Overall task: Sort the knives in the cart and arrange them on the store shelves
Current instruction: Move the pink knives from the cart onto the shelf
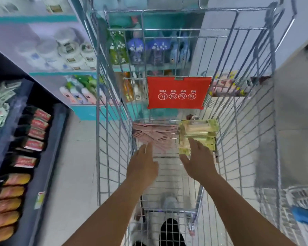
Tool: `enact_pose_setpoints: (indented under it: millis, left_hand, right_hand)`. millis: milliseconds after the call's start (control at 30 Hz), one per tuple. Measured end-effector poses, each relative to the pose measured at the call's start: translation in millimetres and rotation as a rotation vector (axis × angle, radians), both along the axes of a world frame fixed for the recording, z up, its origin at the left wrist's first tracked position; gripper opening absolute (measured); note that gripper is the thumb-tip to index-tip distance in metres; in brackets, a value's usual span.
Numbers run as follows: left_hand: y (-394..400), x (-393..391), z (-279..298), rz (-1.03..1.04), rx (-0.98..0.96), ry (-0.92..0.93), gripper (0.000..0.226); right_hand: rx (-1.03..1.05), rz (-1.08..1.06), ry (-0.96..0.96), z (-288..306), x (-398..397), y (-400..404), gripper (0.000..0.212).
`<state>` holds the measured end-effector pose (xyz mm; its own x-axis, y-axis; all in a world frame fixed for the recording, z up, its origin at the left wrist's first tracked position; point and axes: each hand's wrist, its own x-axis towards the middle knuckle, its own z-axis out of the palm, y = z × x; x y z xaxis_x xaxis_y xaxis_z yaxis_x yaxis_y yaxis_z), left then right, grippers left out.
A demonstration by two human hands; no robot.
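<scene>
**Both hands down in the cart, nothing yet lifted**

Two lots of packaged knives lie at the far end of the silver wire shopping cart (247,121), under its red plastic warning flap (178,93). On the person's left is a loose heap of flat pink packs (155,134); on the right, touching it, a neat stack of pale yellow-green carded packs (197,134).

The left hand (142,167) is spread, fingers straight, its fingertips at the near edge of the pink packs. The right hand (197,162) is also spread, fingers lying on the near part of the yellow-green stack — neither hand has closed on anything.

Handling, as judged: the packs look light, thin and fairly stiff, with smooth faces likely to slide over one another. The pink heap lies fanned and would probably shed packs if taken one-handed. Best hold appears to be across the short edges, thumb above and fingers beneath, squaring each lot first. Blade details are too blurred to confirm.
</scene>
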<state>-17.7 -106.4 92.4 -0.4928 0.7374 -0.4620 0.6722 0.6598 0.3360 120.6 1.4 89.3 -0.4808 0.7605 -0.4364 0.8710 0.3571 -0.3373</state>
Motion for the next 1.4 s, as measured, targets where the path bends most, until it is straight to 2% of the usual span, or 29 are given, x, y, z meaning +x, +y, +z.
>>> enact_pose_setpoints:
  millis: [267,467,567,700,833,933,1067,1167,1233,1333,1400]
  left_hand:
    - [44.2,-9.9,-90.0,0.162,-0.133,-0.086,0.071]
    - [64.3,-16.5,-142.8,0.304,-0.098,-0.165,0.072]
    - [72.3,-17.3,-161.1,0.387,-0.056,-0.192,0.069]
    - [80.5,-20.5,-175.7,0.498,-0.021,-0.217,0.059]
    - [90.8,-23.6,-186.2,0.607,0.079,-0.273,0.041]
    - [96.7,-23.9,-184.9,0.766,0.164,-0.315,0.029]
    - [98.6,-20.3,-176.7,1.01,0.228,-0.397,0.035]
    - [95.9,-19.8,-175.9,1.153,0.193,-0.412,0.038]
    - [90.6,-21.8,-178.1,1.128,0.113,-0.365,0.036]
    - [83.2,-25.2,-180.2,1.112,0.076,-0.322,0.03]
    - [82.6,-27.4,-179.9,1.092,0.049,-0.28,0.037]
  right_hand:
    - [-0.052,0.203,-0.032,-82.2,-58.1,54.2,0.065]
    - [-0.041,0.319,-0.062,-141.2,-96.8,78.4,0.052]
    - [-0.056,0.331,-0.066,-160.5,-116.5,93.1,0.054]
    - [-0.027,0.412,-0.115,-178.4,-132.5,107.1,0.06]
    - [-0.008,0.456,-0.12,-189.0,-132.8,104.6,0.046]
    - [0.01,0.491,-0.075,-190.9,-125.5,92.8,0.038]
    - [-0.08,0.461,0.029,-193.3,-114.6,69.4,0.033]
    - [-0.165,0.392,0.112,-198.7,-109.2,52.5,0.031]
    - [-0.184,0.348,0.098,-197.5,-104.7,46.1,0.023]
    - [-0.219,0.31,0.094,-190.0,-101.5,41.2,0.025]
    - [-0.243,0.293,0.105,-187.0,-102.6,40.4,0.022]
